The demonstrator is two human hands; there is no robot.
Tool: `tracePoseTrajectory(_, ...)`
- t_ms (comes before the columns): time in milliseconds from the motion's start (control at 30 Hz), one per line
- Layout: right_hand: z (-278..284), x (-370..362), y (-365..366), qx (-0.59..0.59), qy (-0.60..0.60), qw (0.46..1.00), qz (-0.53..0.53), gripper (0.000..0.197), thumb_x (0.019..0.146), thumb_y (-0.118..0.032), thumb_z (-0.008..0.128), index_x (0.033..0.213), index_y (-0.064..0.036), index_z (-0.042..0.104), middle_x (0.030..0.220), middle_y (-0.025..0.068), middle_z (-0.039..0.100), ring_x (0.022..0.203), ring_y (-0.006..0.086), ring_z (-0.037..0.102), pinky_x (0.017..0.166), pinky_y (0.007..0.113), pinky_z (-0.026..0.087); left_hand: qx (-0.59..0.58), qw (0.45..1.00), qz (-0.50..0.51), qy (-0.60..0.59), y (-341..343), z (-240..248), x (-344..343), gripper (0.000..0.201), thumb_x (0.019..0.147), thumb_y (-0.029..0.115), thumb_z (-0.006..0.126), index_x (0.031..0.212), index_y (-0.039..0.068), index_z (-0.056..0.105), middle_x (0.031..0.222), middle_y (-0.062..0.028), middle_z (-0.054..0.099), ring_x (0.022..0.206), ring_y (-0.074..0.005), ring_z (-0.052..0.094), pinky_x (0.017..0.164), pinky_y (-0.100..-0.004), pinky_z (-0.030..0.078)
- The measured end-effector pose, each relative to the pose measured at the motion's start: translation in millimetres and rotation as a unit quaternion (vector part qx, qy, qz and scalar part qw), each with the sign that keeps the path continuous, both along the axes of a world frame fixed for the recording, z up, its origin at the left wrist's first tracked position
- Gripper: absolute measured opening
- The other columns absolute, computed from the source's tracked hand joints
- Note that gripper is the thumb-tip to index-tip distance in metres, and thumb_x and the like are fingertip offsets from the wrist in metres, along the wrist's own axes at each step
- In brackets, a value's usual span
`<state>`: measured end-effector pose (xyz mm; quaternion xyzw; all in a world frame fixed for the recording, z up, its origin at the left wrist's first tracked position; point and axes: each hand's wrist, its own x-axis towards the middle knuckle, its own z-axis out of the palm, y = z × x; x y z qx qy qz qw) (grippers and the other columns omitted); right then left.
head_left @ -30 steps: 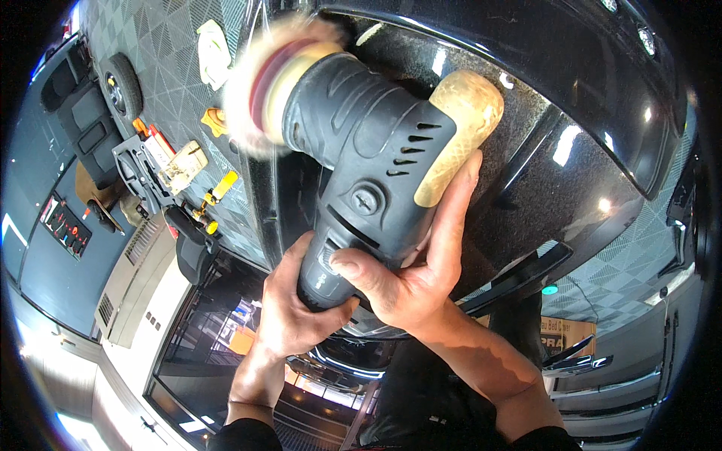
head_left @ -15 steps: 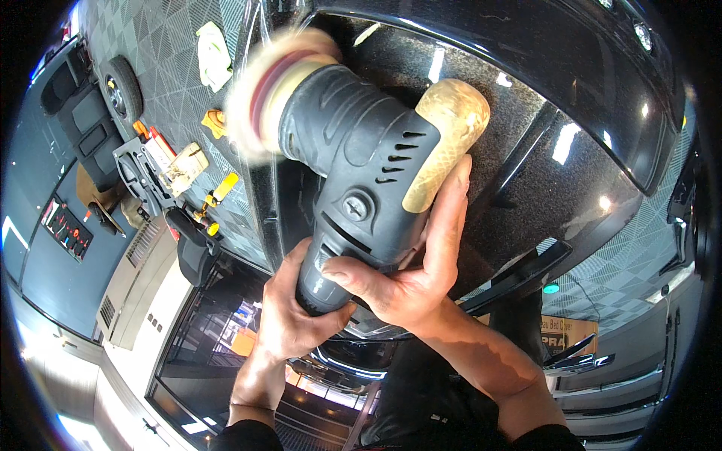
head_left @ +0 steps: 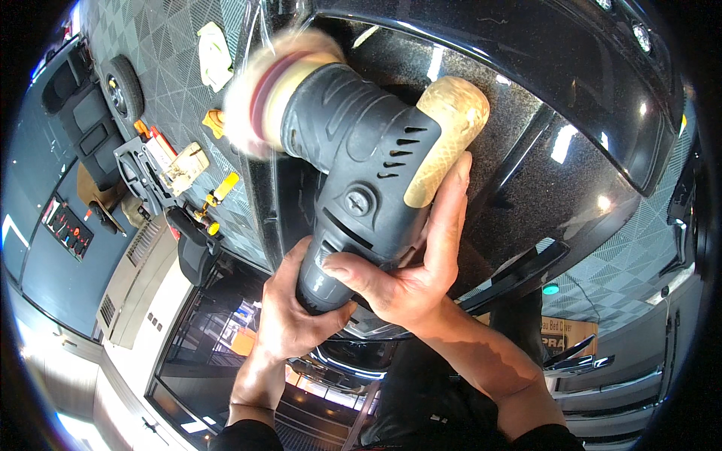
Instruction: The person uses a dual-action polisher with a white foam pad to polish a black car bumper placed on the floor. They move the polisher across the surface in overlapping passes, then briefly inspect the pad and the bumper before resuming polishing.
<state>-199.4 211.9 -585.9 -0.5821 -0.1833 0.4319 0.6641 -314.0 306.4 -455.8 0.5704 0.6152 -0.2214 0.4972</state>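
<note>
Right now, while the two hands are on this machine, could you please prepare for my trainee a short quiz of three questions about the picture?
1. True or false: the left hand and the right hand both hold the black polisher.
2. Which of these lies on the tiled floor, toward the upper left? A) a blue bucket; B) a pale cloth; C) a coiled red hose.
3. Fill in one word: the outer edge of the polisher's round pad looks ____, while the tool's body looks sharp.

Key: 1. True. 2. B. 3. Blurred.
</note>
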Motion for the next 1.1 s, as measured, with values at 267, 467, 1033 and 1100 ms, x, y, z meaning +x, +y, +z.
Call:
tracePoseTrajectory(267, 3.1, -0.5, -0.6, 0.0, 0.001, 1.0, 0.004, 0.135, 0.083, -0.019, 0.096, 0.169, 0.0088, -0.004, 0.168, 0.0299, 0.022, 0.149, 0.0417, 0.043, 0.121, 0.052, 0.041, -0.006, 1.0, 0.025, -0.001, -8.9, 1.4, -10.8, 0.085, 0.074, 0.006, 0.092, 0.149, -0.001, 0.053, 0.119, -0.0149, 0.074, 0.108, -0.019, 0.071, 0.095, -0.0346, 0.057)
tracePoseTrajectory(467, 7.7, -4.5, -4.2, -0.003, -0.008, 1.0, 0.019, 0.135, 0.083, -0.021, 0.096, 0.169, 0.0098, -0.003, 0.166, 0.031, 0.023, 0.148, 0.042, 0.045, 0.12, 0.052, 0.042, -0.011, 0.999, 0.035, 0.015, -13.8, 8.4, -10.3, 0.082, 0.074, 0.006, 0.092, 0.147, -0.001, 0.055, 0.118, -0.0145, 0.074, 0.11, -0.0187, 0.07, 0.098, -0.035, 0.056)
tracePoseTrajectory(1033, 29.8, -40.1, -22.0, -0.007, 0.105, 0.993, 0.052, 0.135, 0.08, -0.019, 0.097, 0.168, 0.0053, -0.003, 0.162, 0.0303, 0.03, 0.149, 0.0397, 0.043, 0.122, 0.051, 0.04, -0.014, 0.996, 0.082, 0.046, -41.0, 36.5, -36.3, 0.077, 0.075, 0.005, 0.09, 0.145, 0.0, 0.058, 0.119, -0.0131, 0.074, 0.109, -0.0181, 0.07, 0.097, -0.0349, 0.055)
tracePoseTrajectory(1100, 29.9, -33.0, -15.9, -0.004, 0.093, 0.994, 0.048, 0.136, 0.081, -0.019, 0.097, 0.169, 0.0047, -0.004, 0.163, 0.0304, 0.03, 0.149, 0.0395, 0.044, 0.121, 0.051, 0.041, -0.017, 0.996, 0.084, 0.038, -35.8, 35.5, -33.8, 0.078, 0.074, 0.005, 0.091, 0.145, 0.001, 0.058, 0.118, -0.0127, 0.074, 0.109, -0.0179, 0.07, 0.097, -0.0349, 0.055)
